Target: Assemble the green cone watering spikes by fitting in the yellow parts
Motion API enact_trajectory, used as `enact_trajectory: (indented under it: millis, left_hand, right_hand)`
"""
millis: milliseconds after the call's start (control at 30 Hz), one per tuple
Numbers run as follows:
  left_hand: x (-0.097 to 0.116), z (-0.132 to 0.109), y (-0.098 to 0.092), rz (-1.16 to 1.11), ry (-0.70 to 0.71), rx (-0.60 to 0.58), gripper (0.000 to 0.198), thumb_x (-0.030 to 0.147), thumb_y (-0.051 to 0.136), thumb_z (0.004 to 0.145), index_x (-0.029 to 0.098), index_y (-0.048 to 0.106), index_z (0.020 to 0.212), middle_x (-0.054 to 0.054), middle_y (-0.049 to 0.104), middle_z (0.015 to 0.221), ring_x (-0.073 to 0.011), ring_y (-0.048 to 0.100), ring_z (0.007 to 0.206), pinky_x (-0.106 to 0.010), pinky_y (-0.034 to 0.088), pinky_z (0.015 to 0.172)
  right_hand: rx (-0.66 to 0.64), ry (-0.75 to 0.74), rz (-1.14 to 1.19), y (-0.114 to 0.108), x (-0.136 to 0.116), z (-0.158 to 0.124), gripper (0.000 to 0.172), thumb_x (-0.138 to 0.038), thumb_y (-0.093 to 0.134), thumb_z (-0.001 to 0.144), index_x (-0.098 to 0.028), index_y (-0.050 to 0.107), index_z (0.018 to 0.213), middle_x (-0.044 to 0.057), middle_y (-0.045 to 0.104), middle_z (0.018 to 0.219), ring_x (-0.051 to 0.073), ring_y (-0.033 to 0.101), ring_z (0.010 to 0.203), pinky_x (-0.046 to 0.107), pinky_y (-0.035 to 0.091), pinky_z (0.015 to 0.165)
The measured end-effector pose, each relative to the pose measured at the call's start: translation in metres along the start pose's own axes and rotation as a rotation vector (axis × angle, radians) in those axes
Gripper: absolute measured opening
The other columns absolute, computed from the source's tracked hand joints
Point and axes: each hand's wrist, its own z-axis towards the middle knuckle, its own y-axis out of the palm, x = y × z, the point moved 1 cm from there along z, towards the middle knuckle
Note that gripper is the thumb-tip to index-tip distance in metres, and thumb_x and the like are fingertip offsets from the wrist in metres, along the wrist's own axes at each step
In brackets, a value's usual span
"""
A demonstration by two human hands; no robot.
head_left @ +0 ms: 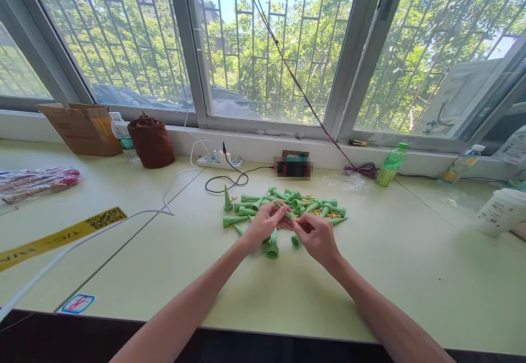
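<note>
A heap of several green cone-shaped plastic spikes (287, 203) lies on the pale green table (370, 281), with small yellow pieces mixed in. One spike stands upright (227, 199) at the heap's left edge. My left hand (265, 225) is closed around a green spike (287, 213) at the heap's near edge. My right hand (315, 235) meets it, fingers pinched on the same spike's tip. Two more green pieces (272, 247) lie just below my hands.
A white power strip (219, 161) with black and white cables sits by the window. At left are a cardboard box (78, 127), a water bottle (122, 132), a brown bag (151, 141) and yellow tape (61, 237). A green bottle (391, 164) and white cup (501, 211) stand right.
</note>
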Motion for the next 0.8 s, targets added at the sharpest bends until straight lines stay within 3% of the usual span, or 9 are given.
enact_trajectory:
  millis: [567,667,800]
  left_hand:
    - [-0.0027,0.0003,-0.0003,0.01,0.002,0.02,0.034,0.047,0.066,0.082,0.015,0.055,0.085,-0.002,0.062,0.078,-0.0156,0.066,0.069,-0.033,0.059,0.07]
    - [-0.0017,0.0018,-0.0017,0.053,0.019,0.05,0.035,0.048,0.065,0.082,0.015,0.054,0.087,-0.003,0.063,0.081,-0.0146,0.064,0.065,-0.031,0.058,0.064]
    - [0.0,0.0044,-0.0083,0.194,0.105,0.15,0.033,0.049,0.059,0.086,0.016,0.053,0.087,-0.001,0.06,0.07,-0.0139,0.061,0.056,-0.027,0.053,0.053]
  right_hand:
    - [-0.024,0.037,0.04,0.0024,0.004,0.0,0.025,-0.027,0.059,0.083,-0.018,0.051,0.062,-0.004,0.046,0.052,0.009,0.038,0.047,0.021,0.031,0.047]
    - [-0.053,0.073,0.081,0.0015,0.0035,0.0014,0.022,-0.032,0.06,0.085,-0.018,0.056,0.069,-0.004,0.048,0.052,0.01,0.04,0.047,0.021,0.032,0.048]
    - [-0.019,0.135,0.078,-0.0044,0.0041,0.0056,0.024,-0.04,0.053,0.092,-0.018,0.061,0.086,-0.005,0.047,0.052,0.011,0.042,0.046,0.023,0.034,0.048]
